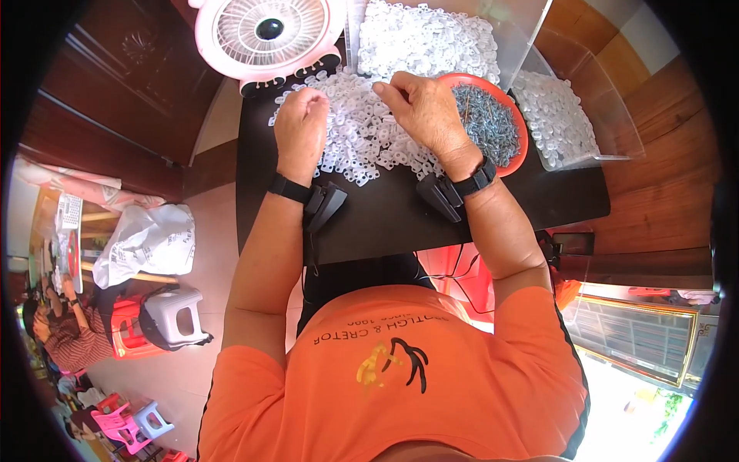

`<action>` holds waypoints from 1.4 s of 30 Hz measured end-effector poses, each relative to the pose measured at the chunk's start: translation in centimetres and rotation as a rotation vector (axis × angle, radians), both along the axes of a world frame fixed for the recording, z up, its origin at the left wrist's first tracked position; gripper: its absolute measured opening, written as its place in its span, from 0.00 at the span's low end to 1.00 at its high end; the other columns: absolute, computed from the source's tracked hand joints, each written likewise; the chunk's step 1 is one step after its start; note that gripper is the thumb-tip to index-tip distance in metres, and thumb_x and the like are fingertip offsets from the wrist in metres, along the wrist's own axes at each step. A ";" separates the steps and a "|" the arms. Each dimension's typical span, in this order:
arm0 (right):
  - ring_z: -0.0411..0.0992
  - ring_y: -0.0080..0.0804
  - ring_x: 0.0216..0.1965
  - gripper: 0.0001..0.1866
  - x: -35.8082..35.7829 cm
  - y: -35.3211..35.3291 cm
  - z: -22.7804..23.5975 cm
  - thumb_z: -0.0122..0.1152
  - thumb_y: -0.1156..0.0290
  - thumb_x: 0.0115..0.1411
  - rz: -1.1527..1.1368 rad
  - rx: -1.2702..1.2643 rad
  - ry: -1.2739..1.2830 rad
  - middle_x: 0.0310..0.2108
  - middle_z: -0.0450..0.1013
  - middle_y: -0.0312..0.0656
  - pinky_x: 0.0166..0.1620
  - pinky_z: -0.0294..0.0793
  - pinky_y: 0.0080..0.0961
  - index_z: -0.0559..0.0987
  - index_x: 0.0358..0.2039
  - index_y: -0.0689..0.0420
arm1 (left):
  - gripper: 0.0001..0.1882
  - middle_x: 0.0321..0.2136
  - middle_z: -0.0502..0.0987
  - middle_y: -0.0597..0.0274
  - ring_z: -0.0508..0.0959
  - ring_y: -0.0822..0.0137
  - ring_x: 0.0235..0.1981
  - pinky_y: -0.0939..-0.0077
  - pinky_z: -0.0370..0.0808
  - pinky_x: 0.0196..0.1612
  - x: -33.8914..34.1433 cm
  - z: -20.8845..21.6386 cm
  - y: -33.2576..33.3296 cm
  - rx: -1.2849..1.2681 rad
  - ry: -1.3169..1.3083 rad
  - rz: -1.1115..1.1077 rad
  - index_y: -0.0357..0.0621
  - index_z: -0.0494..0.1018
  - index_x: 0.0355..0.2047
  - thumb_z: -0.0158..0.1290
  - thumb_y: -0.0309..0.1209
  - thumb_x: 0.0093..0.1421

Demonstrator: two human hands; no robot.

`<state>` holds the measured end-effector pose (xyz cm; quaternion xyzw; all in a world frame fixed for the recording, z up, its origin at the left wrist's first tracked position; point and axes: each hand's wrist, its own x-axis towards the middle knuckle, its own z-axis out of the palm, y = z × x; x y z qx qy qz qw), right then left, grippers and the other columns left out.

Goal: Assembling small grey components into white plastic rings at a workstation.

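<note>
A heap of small white plastic pieces with holes, like cable clips (358, 131), lies on the black table (369, 219). My left hand (302, 127) hovers over the left side of the heap, fingers curled in and thumb against them. Above the right part, my right hand (426, 112) is closed with thumb and forefinger bent toward each other. Anything in either hand is hidden or too small to make out. Beside my right hand stands a red bowl (522, 150) full of small grey metal nails (486, 127).
A pink fan (269, 35) stands at the back left. Behind the heap, a clear bin (531, 31) holds more white pieces; another clear bin (622, 138) is at the right. Left on the floor are a grey stool (181, 316) and white bag (154, 239); a person (77, 343) sits beyond.
</note>
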<state>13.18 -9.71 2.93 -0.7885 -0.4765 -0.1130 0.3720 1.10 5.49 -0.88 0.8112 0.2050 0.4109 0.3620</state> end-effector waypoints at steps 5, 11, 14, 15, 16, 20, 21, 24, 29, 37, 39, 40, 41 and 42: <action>0.73 0.49 0.23 0.13 -0.4 0.1 0.0 0.57 0.62 0.56 -0.007 0.134 0.026 0.17 0.72 0.49 0.28 0.72 0.41 0.75 0.23 0.59 | 0.06 0.27 0.74 0.51 0.73 0.51 0.33 0.62 0.67 0.39 0.0 -0.2 -0.1 0.149 0.007 -0.172 0.39 0.72 0.26 0.50 0.29 0.50; 0.74 0.50 0.27 0.11 0.4 0.2 -1.1 0.57 0.64 0.55 0.001 0.037 0.017 0.22 0.74 0.51 0.31 0.72 0.41 0.76 0.26 0.59 | 0.07 0.29 0.74 0.50 0.72 0.50 0.37 0.60 0.65 0.42 0.3 -1.3 1.0 0.413 0.045 -0.072 0.39 0.72 0.29 0.50 0.28 0.50; 0.73 0.48 0.26 0.10 0.7 0.2 -2.0 0.57 0.63 0.55 0.002 -0.050 -0.059 0.23 0.74 0.49 0.29 0.71 0.38 0.77 0.29 0.58 | 0.08 0.31 0.74 0.49 0.71 0.49 0.38 0.60 0.66 0.43 0.3 -2.4 1.5 0.414 0.149 -0.116 0.38 0.73 0.30 0.51 0.29 0.50; 0.73 0.48 0.26 0.10 0.8 0.2 -2.1 0.57 0.63 0.55 0.000 -0.052 -0.057 0.23 0.74 0.49 0.29 0.71 0.38 0.77 0.29 0.58 | 0.09 0.32 0.74 0.49 0.70 0.49 0.38 0.59 0.66 0.43 0.4 -2.5 1.3 0.414 0.191 -0.109 0.39 0.73 0.31 0.51 0.29 0.50; 0.73 0.49 0.25 0.11 0.9 0.3 -2.2 0.57 0.63 0.55 0.013 -0.057 -0.050 0.22 0.74 0.49 0.29 0.71 0.39 0.77 0.28 0.58 | 0.09 0.32 0.74 0.49 0.70 0.49 0.38 0.59 0.66 0.43 0.5 -2.6 1.1 0.412 0.193 -0.112 0.39 0.73 0.31 0.51 0.29 0.50; 0.72 0.50 0.25 0.12 0.4 0.5 -1.4 0.57 0.62 0.56 0.027 -0.071 -0.021 0.20 0.73 0.50 0.28 0.70 0.40 0.77 0.27 0.58 | 0.11 0.34 0.73 0.48 0.72 0.49 0.38 0.62 0.68 0.43 0.7 -2.3 0.4 0.413 0.218 -0.113 0.39 0.73 0.36 0.52 0.28 0.51; 0.73 0.51 0.29 0.16 0.2 0.5 -1.1 0.53 0.57 0.57 0.015 -0.107 0.018 0.22 0.74 0.51 0.33 0.72 0.43 0.78 0.26 0.58 | 0.11 0.33 0.73 0.48 0.71 0.49 0.38 0.61 0.68 0.43 0.7 -2.2 0.2 0.363 0.183 -0.161 0.39 0.73 0.35 0.51 0.28 0.50; 0.73 0.51 0.28 0.16 -0.2 0.4 -0.6 0.54 0.57 0.57 -0.003 -0.133 0.022 0.22 0.74 0.52 0.33 0.72 0.43 0.78 0.25 0.58 | 0.10 0.32 0.73 0.48 0.72 0.48 0.37 0.60 0.68 0.42 0.6 -1.4 -0.4 0.292 0.144 -0.195 0.39 0.73 0.34 0.50 0.27 0.51; 0.72 0.49 0.26 0.12 0.7 0.2 -1.1 0.57 0.61 0.56 -0.010 -0.067 -0.031 0.22 0.74 0.49 0.30 0.71 0.39 0.77 0.27 0.58 | 0.09 0.32 0.74 0.49 0.73 0.50 0.36 0.61 0.69 0.40 0.3 -0.8 -0.5 0.152 0.122 -0.203 0.38 0.73 0.33 0.50 0.28 0.52; 0.72 0.44 0.36 0.08 0.8 -0.6 -1.2 0.56 0.65 0.52 0.183 -0.370 -0.202 0.28 0.75 0.44 0.38 0.72 0.39 0.77 0.26 0.55 | 0.10 0.31 0.75 0.53 0.75 0.60 0.32 0.71 0.71 0.38 0.1 -0.7 -0.4 0.163 0.127 -0.162 0.37 0.73 0.35 0.51 0.27 0.53; 0.72 0.44 0.36 0.07 0.7 -0.5 -1.3 0.56 0.66 0.51 0.182 -0.418 -0.217 0.28 0.75 0.43 0.38 0.72 0.39 0.77 0.26 0.55 | 0.09 0.31 0.75 0.52 0.76 0.60 0.31 0.71 0.71 0.37 0.1 -0.4 -0.6 0.156 0.105 -0.150 0.37 0.74 0.34 0.51 0.27 0.53; 0.72 0.44 0.36 0.07 0.9 -0.4 -1.8 0.56 0.67 0.51 0.195 -0.389 -0.241 0.28 0.75 0.43 0.39 0.72 0.39 0.77 0.25 0.56 | 0.09 0.31 0.75 0.52 0.76 0.60 0.31 0.71 0.71 0.37 0.1 -0.4 -0.6 0.156 0.107 -0.151 0.37 0.74 0.34 0.51 0.27 0.53; 0.72 0.44 0.35 0.07 1.1 -0.3 -2.2 0.55 0.67 0.50 0.204 -0.358 -0.264 0.27 0.75 0.43 0.39 0.72 0.39 0.77 0.24 0.56 | 0.08 0.29 0.76 0.53 0.75 0.62 0.29 0.72 0.71 0.35 0.2 -0.4 -0.6 0.146 0.089 -0.151 0.37 0.74 0.33 0.51 0.27 0.53; 0.72 0.44 0.35 0.07 1.2 -0.1 -2.4 0.55 0.67 0.50 0.199 -0.355 -0.261 0.27 0.75 0.43 0.39 0.72 0.39 0.77 0.24 0.56 | 0.08 0.27 0.76 0.54 0.75 0.64 0.27 0.74 0.70 0.33 0.2 -0.4 -0.6 0.136 0.071 -0.152 0.37 0.74 0.33 0.51 0.27 0.54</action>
